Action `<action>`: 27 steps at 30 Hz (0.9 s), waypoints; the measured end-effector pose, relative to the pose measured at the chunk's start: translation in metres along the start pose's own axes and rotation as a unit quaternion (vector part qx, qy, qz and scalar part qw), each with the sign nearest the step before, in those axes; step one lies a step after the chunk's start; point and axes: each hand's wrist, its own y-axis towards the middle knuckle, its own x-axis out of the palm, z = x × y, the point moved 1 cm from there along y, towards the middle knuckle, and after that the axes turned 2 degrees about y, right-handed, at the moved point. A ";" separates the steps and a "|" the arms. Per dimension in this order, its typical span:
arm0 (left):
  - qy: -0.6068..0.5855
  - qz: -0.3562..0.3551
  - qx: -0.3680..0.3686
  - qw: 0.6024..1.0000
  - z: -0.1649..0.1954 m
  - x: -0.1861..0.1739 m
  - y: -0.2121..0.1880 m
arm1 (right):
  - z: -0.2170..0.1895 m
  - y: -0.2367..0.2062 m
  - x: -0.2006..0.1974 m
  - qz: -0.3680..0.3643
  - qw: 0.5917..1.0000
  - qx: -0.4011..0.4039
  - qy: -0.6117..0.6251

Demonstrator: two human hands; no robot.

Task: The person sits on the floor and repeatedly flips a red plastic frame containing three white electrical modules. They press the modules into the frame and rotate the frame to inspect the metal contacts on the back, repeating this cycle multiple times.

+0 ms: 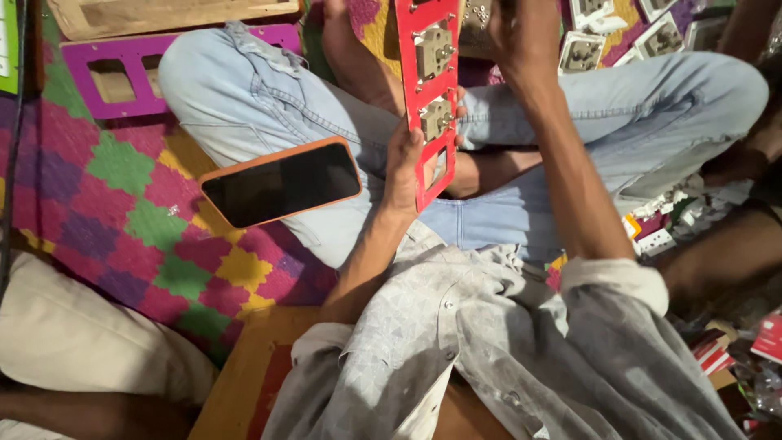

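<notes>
The red panel (pixel 429 98) is a long flat board with rectangular cut-outs (two hold beige switch modules), upright above the lap. The left hand (pixel 405 163) grips its lower edge; the right hand (pixel 521 37) closes on its top.

A patterned mat (pixel 122 212) carries a purple panel (pixel 138 69) and loose sockets (pixel 582 50).
</notes>
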 end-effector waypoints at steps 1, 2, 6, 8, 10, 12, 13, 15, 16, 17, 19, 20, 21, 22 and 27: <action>-0.018 0.003 -0.015 1.000 0.000 -0.002 0.000 | -0.007 -0.007 -0.006 0.012 0.995 0.026 0.097; -0.037 0.008 -0.029 0.999 -0.001 -0.003 0.000 | -0.014 -0.015 -0.010 0.006 0.979 0.064 0.191; -0.110 0.055 -0.048 0.991 -0.013 -0.011 -0.001 | -0.047 -0.060 -0.023 -0.009 0.928 0.081 0.363; -0.104 0.068 -0.049 0.991 -0.016 -0.016 -0.002 | -0.058 -0.073 -0.020 -0.012 0.921 0.077 0.381; -0.111 0.058 -0.048 0.991 -0.020 -0.019 -0.001 | -0.062 -0.079 -0.016 -0.015 0.901 0.133 0.411; -0.127 0.036 -0.042 0.990 -0.021 -0.020 -0.001 | -0.063 -0.079 -0.013 -0.009 0.914 0.126 0.386; -0.128 0.043 -0.046 0.990 -0.021 -0.020 -0.002 | -0.063 -0.078 -0.013 -0.006 0.920 0.125 0.372; -0.130 0.054 -0.055 0.989 -0.021 -0.020 -0.002 | -0.064 -0.077 -0.012 -0.012 0.936 0.097 0.337; -0.130 0.048 -0.052 0.989 -0.021 -0.019 -0.002 | -0.064 -0.076 -0.012 -0.016 0.944 0.081 0.320; -0.129 0.043 -0.048 0.990 -0.020 -0.018 -0.001 | -0.064 -0.076 -0.012 -0.010 0.946 0.075 0.316; -0.125 0.045 -0.044 0.990 -0.018 -0.017 -0.001 | -0.066 -0.076 -0.012 -0.002 0.948 0.062 0.313; -0.121 0.051 -0.045 0.990 -0.017 -0.017 0.000 | -0.067 -0.075 -0.012 -0.002 0.948 0.059 0.313; -0.119 0.057 -0.047 0.990 -0.017 -0.016 -0.001 | -0.068 -0.075 -0.012 -0.003 0.948 0.056 0.312; -0.122 0.051 -0.046 0.990 -0.016 -0.016 -0.001 | -0.069 -0.074 -0.012 -0.004 0.949 0.054 0.310; -0.125 0.044 -0.046 0.990 -0.015 -0.013 0.000 | -0.072 -0.072 -0.015 -0.001 0.955 0.048 0.294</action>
